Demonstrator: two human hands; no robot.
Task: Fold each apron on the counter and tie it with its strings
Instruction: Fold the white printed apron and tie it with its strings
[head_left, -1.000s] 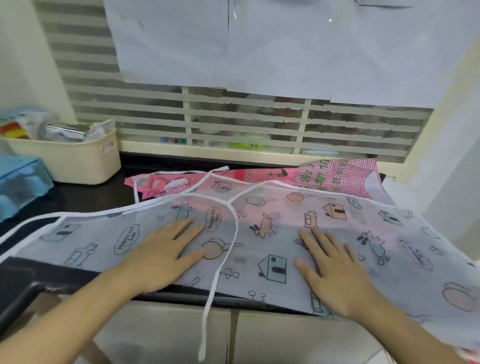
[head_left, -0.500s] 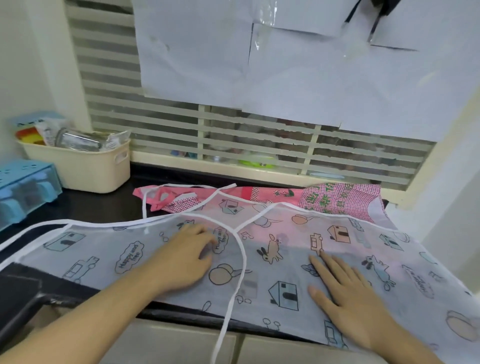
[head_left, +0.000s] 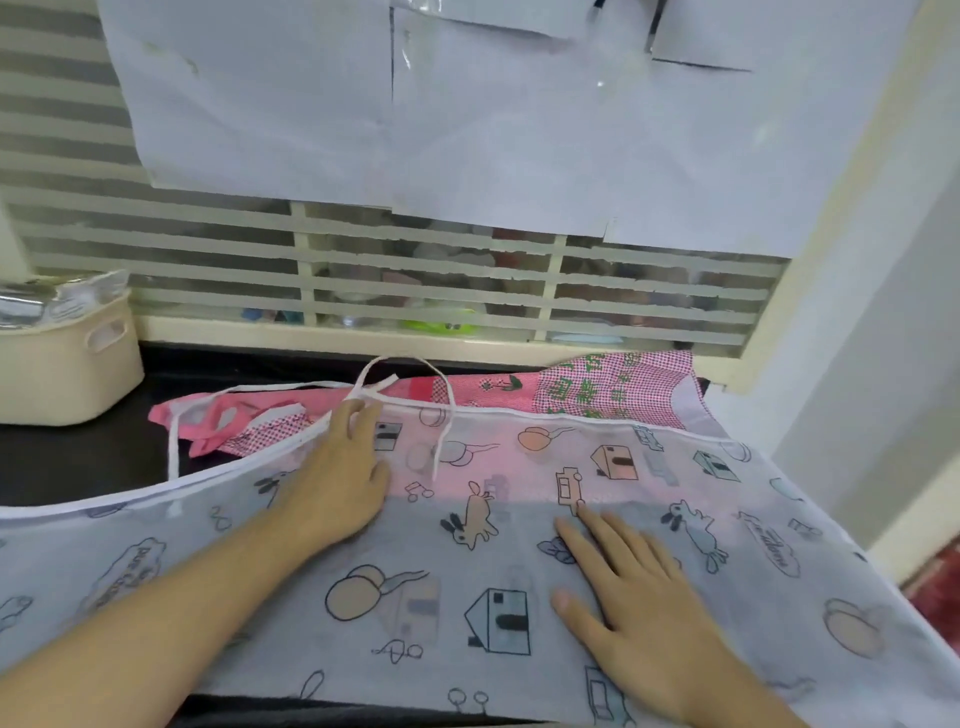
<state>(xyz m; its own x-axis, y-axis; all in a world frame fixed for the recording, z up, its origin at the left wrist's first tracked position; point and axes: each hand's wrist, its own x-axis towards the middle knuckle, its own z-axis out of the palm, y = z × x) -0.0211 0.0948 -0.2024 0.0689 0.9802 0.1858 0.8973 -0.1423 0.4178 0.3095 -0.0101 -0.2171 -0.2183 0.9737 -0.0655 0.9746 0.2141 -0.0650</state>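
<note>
A translucent white apron (head_left: 519, 571) printed with houses and rabbits lies spread over the dark counter (head_left: 78, 457), its right part hanging off the edge. My left hand (head_left: 337, 478) reaches to its far edge, the fingertips pinching the white string (head_left: 395, 379), which loops up in the air. My right hand (head_left: 623, 597) presses flat on the cloth, fingers spread. Behind it a pink checked apron (head_left: 597, 387) lies along the window sill, partly covered by the white one.
A cream basket (head_left: 67, 364) with foil packets stands at the back left. A barred window with taped paper sheets rises behind the counter. A white wall (head_left: 857, 364) closes in on the right.
My left hand has moved forward to the apron's far edge and lifted the white string, which earlier hung down over the counter front. My right hand has stayed pressed on the cloth.
</note>
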